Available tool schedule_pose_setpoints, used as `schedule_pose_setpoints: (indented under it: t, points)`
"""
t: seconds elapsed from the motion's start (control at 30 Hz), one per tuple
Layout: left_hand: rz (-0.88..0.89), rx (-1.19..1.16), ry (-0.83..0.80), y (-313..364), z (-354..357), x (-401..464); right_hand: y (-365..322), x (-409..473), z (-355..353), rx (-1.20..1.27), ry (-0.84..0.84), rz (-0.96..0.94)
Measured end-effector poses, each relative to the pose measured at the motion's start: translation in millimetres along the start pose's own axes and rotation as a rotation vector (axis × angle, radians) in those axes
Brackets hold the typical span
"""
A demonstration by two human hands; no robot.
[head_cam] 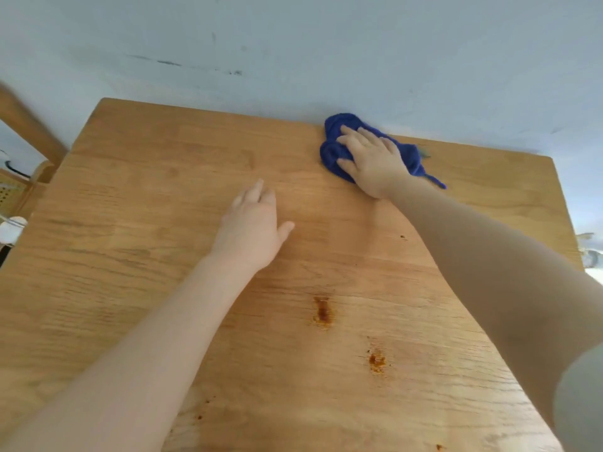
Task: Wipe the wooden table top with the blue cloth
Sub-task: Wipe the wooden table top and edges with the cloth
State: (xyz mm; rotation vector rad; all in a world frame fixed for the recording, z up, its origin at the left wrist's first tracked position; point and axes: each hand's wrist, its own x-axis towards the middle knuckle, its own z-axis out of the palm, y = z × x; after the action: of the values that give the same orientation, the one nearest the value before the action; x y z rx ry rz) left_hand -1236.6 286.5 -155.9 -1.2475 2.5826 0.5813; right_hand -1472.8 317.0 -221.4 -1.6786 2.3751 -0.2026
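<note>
The wooden table top (156, 197) fills most of the view. A bunched blue cloth (332, 151) lies at its far edge, right of centre, against the wall. My right hand (372, 161) presses flat on the cloth with fingers spread. My left hand (253, 226) rests palm down on the bare wood near the middle, fingers straight and holding nothing. Two orange-brown stains sit on the near half: one (323, 311) in the middle and a smaller one (377, 360) to its right. Small specks dot the front edge.
A pale blue-grey wall (293, 53) with dark scuff marks runs along the table's far edge. A wooden chair frame (26, 125) stands at the far left, with a small white object (13, 226) by the table's left edge.
</note>
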Motion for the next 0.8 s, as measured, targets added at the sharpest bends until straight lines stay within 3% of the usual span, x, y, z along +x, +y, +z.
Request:
schedule_pose_setpoints:
  t: [0.23,0.5,0.7,0.8]
  points:
    - [-0.065,0.052,-0.146,49.9,24.6,5.0,28.1,-98.6,-20.4,0.140,-0.365,-0.336]
    - [-0.160,0.064,-0.109,63.1,38.1,9.0,57.0,-57.8,-33.3,0.120,-0.290,-0.287]
    - [-0.169,0.029,-0.071,64.1,37.5,2.8,71.7,-132.4,-21.6,0.208,-0.148,-0.384]
    - [-0.192,0.021,-0.077,68.0,33.1,5.1,69.1,-124.6,-15.6,0.148,-0.097,-0.329]
